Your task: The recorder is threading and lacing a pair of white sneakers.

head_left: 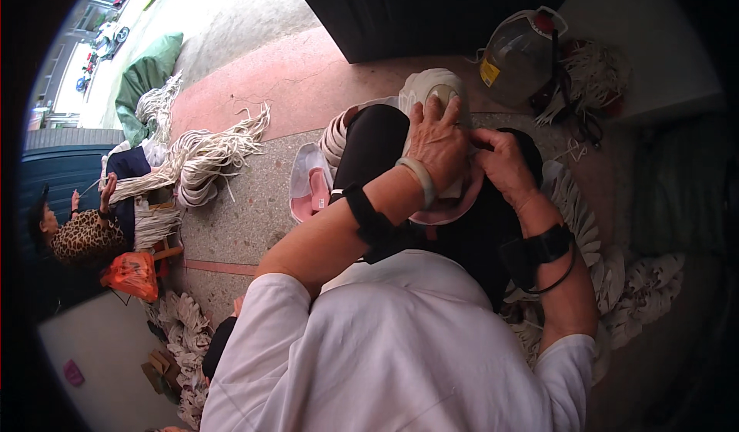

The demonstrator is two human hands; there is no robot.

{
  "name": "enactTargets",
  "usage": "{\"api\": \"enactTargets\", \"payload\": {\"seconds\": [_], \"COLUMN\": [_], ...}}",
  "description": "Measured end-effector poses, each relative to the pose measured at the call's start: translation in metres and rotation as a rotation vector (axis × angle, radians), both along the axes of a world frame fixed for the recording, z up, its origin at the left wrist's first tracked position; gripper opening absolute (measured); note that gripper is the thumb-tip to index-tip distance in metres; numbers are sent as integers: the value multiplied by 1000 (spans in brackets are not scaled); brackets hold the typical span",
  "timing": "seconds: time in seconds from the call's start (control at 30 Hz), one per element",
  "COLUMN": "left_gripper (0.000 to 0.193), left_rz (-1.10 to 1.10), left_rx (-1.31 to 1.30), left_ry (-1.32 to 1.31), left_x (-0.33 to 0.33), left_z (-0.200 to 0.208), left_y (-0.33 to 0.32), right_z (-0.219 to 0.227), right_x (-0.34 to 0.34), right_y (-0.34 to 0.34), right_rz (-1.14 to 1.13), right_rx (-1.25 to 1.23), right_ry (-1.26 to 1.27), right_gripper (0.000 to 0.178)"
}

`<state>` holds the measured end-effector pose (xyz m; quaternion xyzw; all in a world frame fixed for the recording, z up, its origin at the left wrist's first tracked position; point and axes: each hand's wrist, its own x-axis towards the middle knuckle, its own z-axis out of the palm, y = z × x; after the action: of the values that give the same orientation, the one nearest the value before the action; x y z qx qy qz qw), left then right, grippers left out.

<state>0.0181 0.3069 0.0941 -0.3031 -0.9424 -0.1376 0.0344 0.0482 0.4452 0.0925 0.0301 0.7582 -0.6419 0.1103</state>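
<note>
A cream shoe (431, 82) rests toe-away between my black-trousered knees, its pink lining (444, 215) showing near my lap. My left hand (437, 143), with a pale bangle at the wrist, lies over the shoe's top and grips it; its thumb is hidden. At the shoe's right side, my right hand (504, 164) is closed, thumb and forefinger pinched together. Whatever is between those fingertips is too small to make out. Left of my knee sits another pale shoe piece with a pink insole (310, 193).
White cord bundles (204, 159) lie on the floor at left, near a person (88, 228) in a leopard-print top. A red-orange plastic bag (132, 276) is close by. Far right stands a clear jug (519, 58). Strung pale pieces (608, 286) heap beside my right arm.
</note>
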Motion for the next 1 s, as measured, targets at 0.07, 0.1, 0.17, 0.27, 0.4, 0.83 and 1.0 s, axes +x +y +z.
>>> {"api": "enactTargets", "payload": {"seconds": [0.07, 0.1, 0.17, 0.27, 0.4, 0.83, 1.0], "left_gripper": [21, 21, 21, 21, 24, 31, 25], "left_rz": [59, 115, 150, 210, 242, 39, 65], "left_rx": [60, 122, 155, 214, 227, 35, -140], "left_ry": [-21, -43, -74, -149, -163, -8, 33], "left_x": [5, 8, 11, 12, 11, 11, 17], "left_z": [-2, -3, -7, -7, -9, 14, 17], "left_y": [1, 1, 0, -2, 2, 5, -51], "right_z": [1, 1, 2, 1, -5, -24, -17], "right_x": [-1, -2, -4, -2, -2, 12, 27], "right_y": [1, 2, 3, 3, 4, -3, -14], "right_rz": [6, 8, 23, -17, -30, -119, -215], "right_rx": [-77, -77, -153, -154, -189, 52, 304], "right_ry": [-87, -87, -163, -155, -159, 151, 213], "right_gripper": [35, 35, 34, 34, 36, 40, 49]}}
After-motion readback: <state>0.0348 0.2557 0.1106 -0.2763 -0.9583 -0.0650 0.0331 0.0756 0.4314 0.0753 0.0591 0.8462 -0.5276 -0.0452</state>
